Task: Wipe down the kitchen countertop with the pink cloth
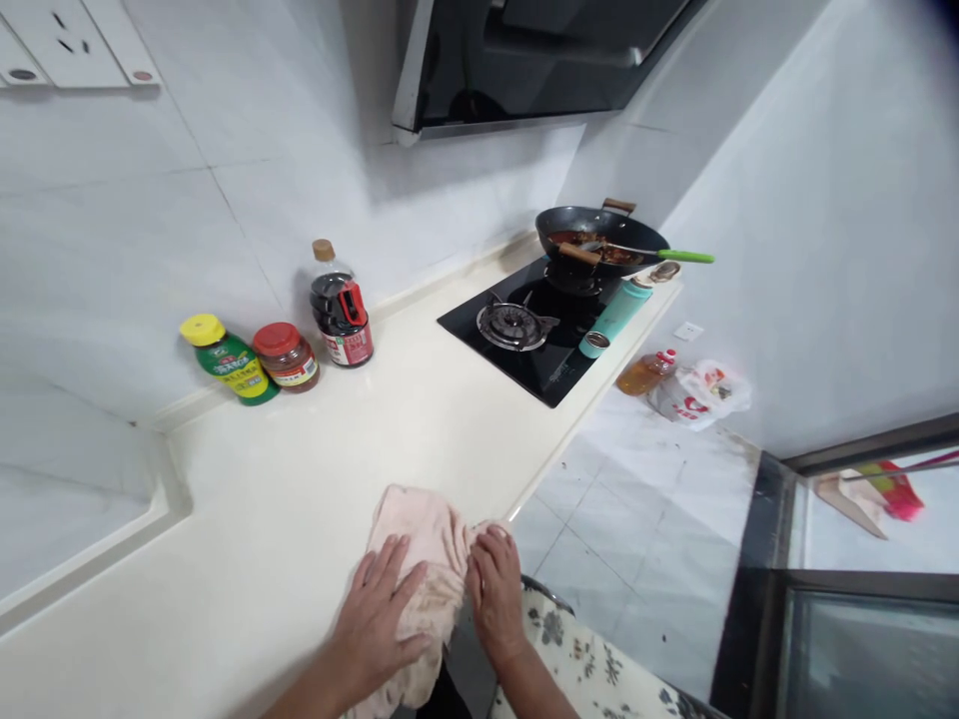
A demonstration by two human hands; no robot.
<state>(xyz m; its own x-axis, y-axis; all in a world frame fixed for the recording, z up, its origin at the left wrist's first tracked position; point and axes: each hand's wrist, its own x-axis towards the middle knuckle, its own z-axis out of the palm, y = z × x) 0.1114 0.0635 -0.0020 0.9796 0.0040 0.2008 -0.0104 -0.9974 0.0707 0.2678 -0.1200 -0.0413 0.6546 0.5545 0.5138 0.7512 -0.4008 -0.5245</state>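
Note:
A pale pink, stained cloth (pixel 420 524) lies at the front edge of the cream countertop (pixel 322 469), part of it hanging over. My left hand (pixel 382 609) rests flat on the cloth with its fingers spread. At the counter's edge, my right hand (pixel 494 589) has its fingers curled over the right side of the same cloth, bunching it into folds. The lower end of the cloth is partly hidden by my left hand and forearm.
Against the wall stand a green bottle with yellow cap (pixel 231 361), a red-lidded jar (pixel 287 358) and a soy sauce bottle (pixel 341 310). Farther off is a black gas hob (pixel 550 374) with a wok (pixel 550 225) of food. Below are an oil bottle (pixel 645 374) and a plastic bag (pixel 696 394).

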